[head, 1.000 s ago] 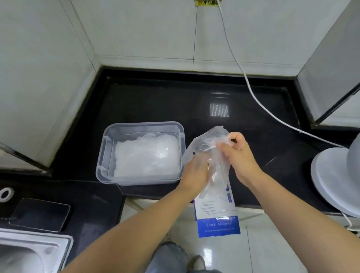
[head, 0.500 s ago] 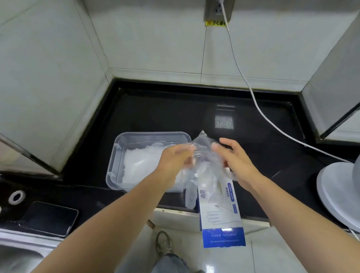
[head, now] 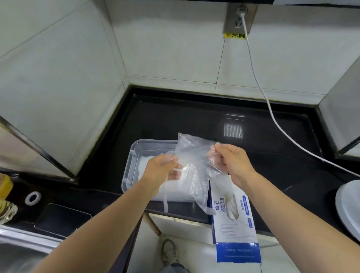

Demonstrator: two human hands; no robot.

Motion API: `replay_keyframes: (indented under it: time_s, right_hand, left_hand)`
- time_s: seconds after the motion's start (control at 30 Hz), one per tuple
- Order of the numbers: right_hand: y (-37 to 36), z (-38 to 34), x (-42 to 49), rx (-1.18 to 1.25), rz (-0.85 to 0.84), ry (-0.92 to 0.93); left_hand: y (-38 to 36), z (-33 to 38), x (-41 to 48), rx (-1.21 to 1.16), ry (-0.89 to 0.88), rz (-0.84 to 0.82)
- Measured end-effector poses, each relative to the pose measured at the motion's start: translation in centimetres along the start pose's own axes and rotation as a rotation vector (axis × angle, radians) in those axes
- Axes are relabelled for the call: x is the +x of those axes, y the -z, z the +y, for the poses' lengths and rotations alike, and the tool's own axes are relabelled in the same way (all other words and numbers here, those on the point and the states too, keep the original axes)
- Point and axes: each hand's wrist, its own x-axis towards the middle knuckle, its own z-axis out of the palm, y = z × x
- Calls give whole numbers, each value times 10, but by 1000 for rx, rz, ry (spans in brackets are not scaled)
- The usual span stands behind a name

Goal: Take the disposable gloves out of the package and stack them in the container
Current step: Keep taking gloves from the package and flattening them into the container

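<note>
Both hands pinch one clear glove [head: 191,157] above the container [head: 134,153] at the counter's [head: 176,118] front edge: left hand [head: 160,169], right hand [head: 233,162] (package [head: 235,226] dangling beneath).

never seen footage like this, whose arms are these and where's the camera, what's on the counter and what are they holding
There is no machine here. A person wears one wide-angle camera on the head, looking down, so the arms are their own. The current picture is that head view.

On the black counter sits a clear container holding a white pile of gloves. A white cable runs down from the wall socket across the counter.

The right hand pinches the top of the blue-and-white glove package, which hangs past the counter's edge. The left hand pinches a thin clear glove above the container. Where the glove's film ends and the package's begins is hard to tell.
</note>
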Motion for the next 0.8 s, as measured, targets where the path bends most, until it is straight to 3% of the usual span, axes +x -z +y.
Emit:
replay_keyframes:
  time_s: [0.13,0.27,0.33,0.43,0.53,0.63,0.73,0.8]
  right_hand:
    - [-14,-4,2,-101,9,63]
    - [-23,-5,11,-383,-84,204]
    - [-27,-7,15,-474,-193,209]
    - [-39,-17,15,-449,-309,193]
    - [-38,-20,19,-461,-382,84]
    - [-26,-14,25,-618,-489,-67]
    - [-24,-13,32,-485,-275,-71]
    - [-29,-12,38,-419,-105,25]
  left_hand:
    - [10,10,4,312,81,-2]
    - [12,12,12,408,-260,160]
    - [6,19,15,465,-338,46]
    - [-1,28,20,761,-221,-159]
    - [6,24,25,524,-174,-169]
    - [22,17,30,396,-129,-22]
    - [38,8,39,415,-122,34]
    - [42,0,45,397,-88,103]
